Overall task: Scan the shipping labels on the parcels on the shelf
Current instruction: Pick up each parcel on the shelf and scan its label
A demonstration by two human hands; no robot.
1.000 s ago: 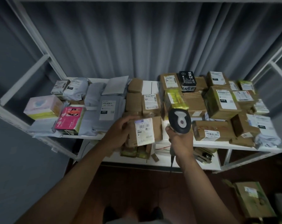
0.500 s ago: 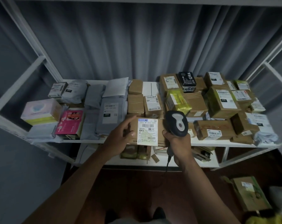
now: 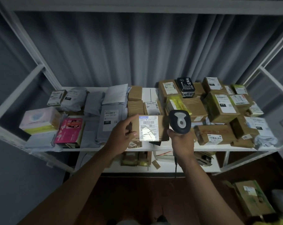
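Observation:
A brown cardboard parcel (image 3: 162,127) lies flat at the front middle of the white shelf (image 3: 178,148), its white shipping label (image 3: 148,128) facing up with a bright patch of light on it. My left hand (image 3: 121,137) grips the parcel's left end. My right hand (image 3: 181,142) holds a dark handheld scanner (image 3: 179,121) by its handle, just right of the parcel, its head over the parcel's right edge. A cable hangs from the scanner's handle.
Grey poly mailers (image 3: 110,120), a pink box (image 3: 70,130) and a pale box (image 3: 38,119) fill the shelf's left. Several labelled cardboard boxes (image 3: 222,106) crowd the right. A lower shelf (image 3: 168,166) holds small items. Another parcel (image 3: 252,197) lies on the floor at right.
The parcel went from tilted up in my left hand to lying flat on the shelf. The scanner moved closer to its right edge, and a light patch now shows on the label.

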